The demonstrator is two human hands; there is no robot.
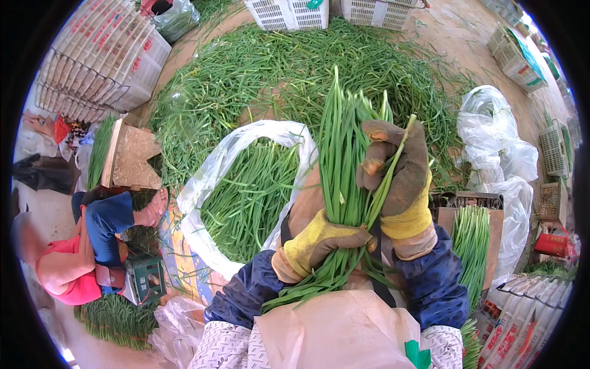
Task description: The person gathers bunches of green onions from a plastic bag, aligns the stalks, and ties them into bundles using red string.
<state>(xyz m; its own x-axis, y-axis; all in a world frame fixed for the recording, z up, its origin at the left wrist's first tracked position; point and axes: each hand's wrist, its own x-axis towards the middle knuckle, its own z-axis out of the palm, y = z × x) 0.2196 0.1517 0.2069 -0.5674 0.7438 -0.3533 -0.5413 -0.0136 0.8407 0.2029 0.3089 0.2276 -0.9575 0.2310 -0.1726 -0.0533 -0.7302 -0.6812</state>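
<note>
A bunch of garlic chives [342,163] stands upright in front of me, with pale cut ends at the top and leaves drooping over my lap. My left hand [326,241], in a yellow and brown work glove, is closed round its lower part. To the right of the bunch, my right hand [399,175], in a matching glove worn at the fingertips, has its fingers curled. A few loose chive stalks [392,178] slant across that palm, pinched between thumb and fingers. Left of the bunch, a clear plastic bag [215,157] lies open, full of trimmed chives [255,197].
A wide heap of loose greens [246,74] covers the floor ahead. White crates [289,13] stand behind it. On my right are a box of upright chives [471,246] and crumpled plastic bags [501,138]. Another person [80,258] sits at left, near stacked crates [104,46].
</note>
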